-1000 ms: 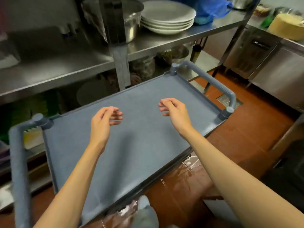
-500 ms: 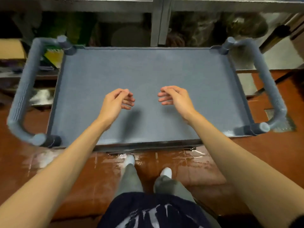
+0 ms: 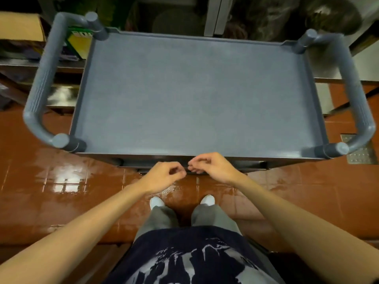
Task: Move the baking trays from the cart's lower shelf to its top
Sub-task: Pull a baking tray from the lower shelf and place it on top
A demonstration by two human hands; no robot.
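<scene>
The grey cart's top shelf [image 3: 194, 95] lies bare below me, with a tubular handle at the left [image 3: 44, 78] and at the right [image 3: 352, 89]. Under its near edge only a thin dark strip of the lower shelf [image 3: 205, 166] shows; no baking tray can be made out there. My left hand [image 3: 164, 176] and my right hand [image 3: 213, 167] hover side by side just in front of that near edge, fingers loosely curled, holding nothing.
Wet red floor tiles [image 3: 61, 181] surround the cart, and my feet [image 3: 182, 201] stand close to it. A metal rack post [image 3: 217, 15] and stored goods sit behind the cart. A cardboard box [image 3: 20, 29] is at the far left, a floor drain [image 3: 361, 152] at the right.
My view has tipped down from the shelves to straight over the cart. Both hands have drawn back from above the top shelf to its near edge and lowered.
</scene>
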